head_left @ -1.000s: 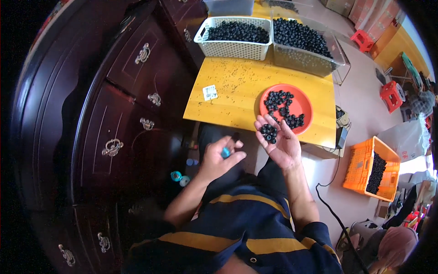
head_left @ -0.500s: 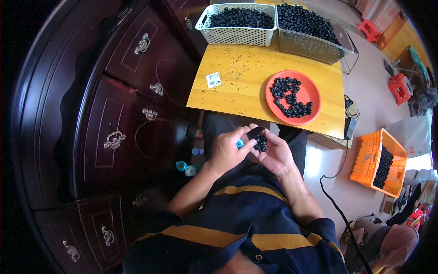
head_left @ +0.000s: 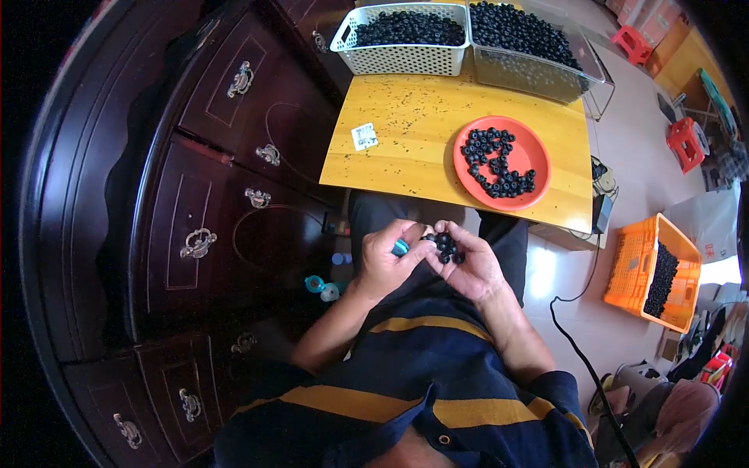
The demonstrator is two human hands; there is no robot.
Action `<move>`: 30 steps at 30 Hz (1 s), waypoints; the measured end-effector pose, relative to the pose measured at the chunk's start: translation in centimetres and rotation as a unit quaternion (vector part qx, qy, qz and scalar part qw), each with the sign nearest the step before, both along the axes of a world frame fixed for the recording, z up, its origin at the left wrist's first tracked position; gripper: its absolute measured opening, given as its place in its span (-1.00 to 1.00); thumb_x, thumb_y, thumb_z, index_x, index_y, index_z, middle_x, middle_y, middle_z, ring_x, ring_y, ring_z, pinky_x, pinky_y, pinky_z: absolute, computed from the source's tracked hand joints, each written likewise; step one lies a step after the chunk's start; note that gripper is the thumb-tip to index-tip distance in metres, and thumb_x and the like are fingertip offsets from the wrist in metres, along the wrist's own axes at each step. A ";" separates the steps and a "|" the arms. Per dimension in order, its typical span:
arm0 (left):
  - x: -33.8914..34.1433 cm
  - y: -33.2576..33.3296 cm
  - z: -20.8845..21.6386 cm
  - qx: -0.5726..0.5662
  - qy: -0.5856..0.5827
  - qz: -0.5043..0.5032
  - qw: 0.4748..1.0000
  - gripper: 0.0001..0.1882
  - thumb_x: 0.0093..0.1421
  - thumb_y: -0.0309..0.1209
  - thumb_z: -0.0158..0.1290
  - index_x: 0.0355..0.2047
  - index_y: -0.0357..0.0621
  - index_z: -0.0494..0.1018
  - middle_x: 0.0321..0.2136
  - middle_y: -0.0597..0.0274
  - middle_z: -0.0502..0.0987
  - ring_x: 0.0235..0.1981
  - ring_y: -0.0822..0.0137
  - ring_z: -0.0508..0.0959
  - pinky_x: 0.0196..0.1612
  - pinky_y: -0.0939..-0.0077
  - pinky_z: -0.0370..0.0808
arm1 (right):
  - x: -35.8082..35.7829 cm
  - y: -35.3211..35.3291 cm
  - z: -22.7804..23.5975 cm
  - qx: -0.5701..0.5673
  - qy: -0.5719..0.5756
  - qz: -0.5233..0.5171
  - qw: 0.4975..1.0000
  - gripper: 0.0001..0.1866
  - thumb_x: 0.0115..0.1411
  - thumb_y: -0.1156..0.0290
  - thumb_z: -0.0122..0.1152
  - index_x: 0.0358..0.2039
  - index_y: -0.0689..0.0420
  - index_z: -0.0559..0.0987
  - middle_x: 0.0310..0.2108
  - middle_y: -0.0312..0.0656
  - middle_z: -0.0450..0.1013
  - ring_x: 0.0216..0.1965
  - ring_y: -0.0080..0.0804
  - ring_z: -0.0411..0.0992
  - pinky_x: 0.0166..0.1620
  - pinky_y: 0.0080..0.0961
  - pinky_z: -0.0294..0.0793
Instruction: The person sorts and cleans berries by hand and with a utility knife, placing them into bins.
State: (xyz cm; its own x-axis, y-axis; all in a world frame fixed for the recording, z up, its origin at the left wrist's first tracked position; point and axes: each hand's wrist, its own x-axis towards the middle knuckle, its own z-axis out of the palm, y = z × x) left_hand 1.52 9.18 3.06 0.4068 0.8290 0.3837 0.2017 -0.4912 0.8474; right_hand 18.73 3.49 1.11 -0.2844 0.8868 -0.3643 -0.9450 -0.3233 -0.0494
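My left hand [head_left: 382, 264] is closed around a knife, whose blue handle [head_left: 400, 247] shows between the fingers; its blade is hardly visible now. Facing it, my right hand [head_left: 477, 273] cups several small black round parts [head_left: 445, 248] with holes through their middles. The left fingertips touch the near side of that cluster. Both hands are above my lap, just in front of the table edge. On the table lies an orange-red plate [head_left: 534, 153] with more of these parts [head_left: 490, 142] on it.
At the table's [head_left: 421, 168] back stand a white perforated basket [head_left: 406, 61] and a clear bin [head_left: 530, 76], both full of black parts. Dark specks and a white square label [head_left: 364, 136] lie on the wood. A drawer cabinet [head_left: 179, 203] borders the left; an orange crate [head_left: 630, 261] and black cable [head_left: 581, 355] are right.
The dark knife blade, seen over the parts before, has dropped largely out of sight. The blue handle has shifted slightly left and down. More of the black cluster shows in my right hand.
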 end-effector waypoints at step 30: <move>0.2 -1.1 1.5 -0.063 -0.067 -0.055 0.994 -0.78 0.16 -0.60 0.24 -0.16 -0.28 0.58 -0.56 0.29 0.54 -0.55 0.56 0.49 -0.43 0.61 0.44 | -0.5 -0.6 -0.1 0.111 -0.145 0.096 0.978 -0.73 0.33 0.11 0.22 -0.29 0.05 0.50 -0.45 -0.44 0.40 -0.63 -0.78 0.16 -0.64 -0.82 0.12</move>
